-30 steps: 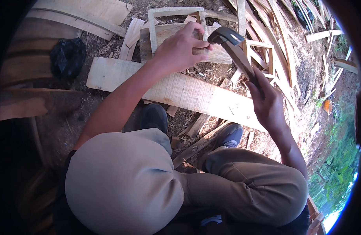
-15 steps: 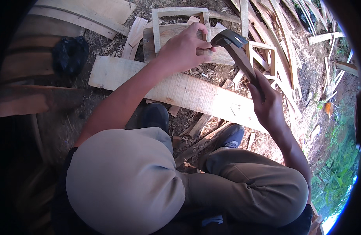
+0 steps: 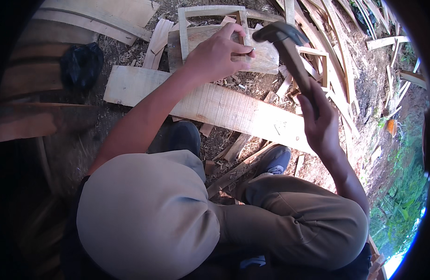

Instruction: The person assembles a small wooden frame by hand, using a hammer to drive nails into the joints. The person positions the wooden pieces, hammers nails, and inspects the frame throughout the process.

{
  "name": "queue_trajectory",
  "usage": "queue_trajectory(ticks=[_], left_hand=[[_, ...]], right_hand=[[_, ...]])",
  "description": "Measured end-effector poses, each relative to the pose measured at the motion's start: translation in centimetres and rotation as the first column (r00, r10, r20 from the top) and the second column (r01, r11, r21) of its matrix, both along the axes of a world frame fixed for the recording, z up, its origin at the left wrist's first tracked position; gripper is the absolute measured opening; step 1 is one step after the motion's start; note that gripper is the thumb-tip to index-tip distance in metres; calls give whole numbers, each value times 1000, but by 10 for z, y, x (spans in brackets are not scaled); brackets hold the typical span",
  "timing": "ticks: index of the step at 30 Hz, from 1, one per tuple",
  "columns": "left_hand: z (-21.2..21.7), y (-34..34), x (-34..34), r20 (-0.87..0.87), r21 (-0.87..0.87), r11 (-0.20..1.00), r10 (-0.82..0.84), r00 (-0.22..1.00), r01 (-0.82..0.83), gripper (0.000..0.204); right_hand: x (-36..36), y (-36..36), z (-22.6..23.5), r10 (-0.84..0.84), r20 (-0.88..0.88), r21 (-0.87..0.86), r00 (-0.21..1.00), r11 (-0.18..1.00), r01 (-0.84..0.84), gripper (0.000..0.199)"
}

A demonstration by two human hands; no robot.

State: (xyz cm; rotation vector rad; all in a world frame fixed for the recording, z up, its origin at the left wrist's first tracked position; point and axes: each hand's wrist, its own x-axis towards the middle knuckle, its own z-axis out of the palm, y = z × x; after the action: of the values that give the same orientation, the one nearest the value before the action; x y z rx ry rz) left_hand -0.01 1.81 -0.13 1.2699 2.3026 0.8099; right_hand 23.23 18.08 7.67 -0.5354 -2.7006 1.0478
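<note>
Right hand (image 3: 321, 122): wrapping firmly round the brown wooden handle of a dark metal-headed claw hammer (image 3: 293, 57), gripping toward the lower end, presumably so the head is getting room to swing. The hammer head is hanging just to the right of the left fingertips, apart from them.

Left hand (image 3: 213, 57): reaching forward with bent fingers, staying clear of the right hand. A tiny, bright-tipped object (image 3: 253, 49) is showing at its fingertips, possibly a nail; whether the fingers are actually closing on it, cannot tell.

Pale, slim-barred rectangular wooden frame (image 3: 183, 36): lying ahead of the left hand, its right bar running down toward the fingers, which are partly hiding that corner. The hand is probably steadying it; contact is not showing clearly. A broad, weathered wooden board (image 3: 266, 64) is lying beneath the frame, likely serving as a firm, flat base above the shavings.

Long pale wooden plank (image 3: 233, 111): stretching crosswise below both hands, passing under the left forearm. Crumpled black plastic bag (image 3: 80, 66): sitting well left of the left hand.
</note>
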Motion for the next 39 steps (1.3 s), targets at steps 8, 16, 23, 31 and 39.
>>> queue_trajectory(ticks=[8, 16, 23, 31, 39], left_hand=[[-9, -1, -5, -49, 140, 989, -30, 998, 37, 27], [-16, 4, -8, -15, 232, 970, -64, 998, 66, 25], [-19, 2, -11, -34, 252, 966, -48, 998, 55, 25], [-21, 3, -12, -19, 273, 960, -64, 998, 67, 27], [-18, 3, -11, 14, 234, 970, -75, 997, 70, 27]], right_hand=[[-5, 5, 19, -98, 25, -14, 995, 995, 98, 40], [12, 4, -11, -38, 134, -85, 990, 995, 50, 41], [9, 5, -12, -43, 92, -83, 995, 995, 51, 40], [6, 6, 1, -15, 86, -34, 996, 999, 18, 42], [6, 5, -15, 43, -5, 18, 999, 999, -43, 42]])
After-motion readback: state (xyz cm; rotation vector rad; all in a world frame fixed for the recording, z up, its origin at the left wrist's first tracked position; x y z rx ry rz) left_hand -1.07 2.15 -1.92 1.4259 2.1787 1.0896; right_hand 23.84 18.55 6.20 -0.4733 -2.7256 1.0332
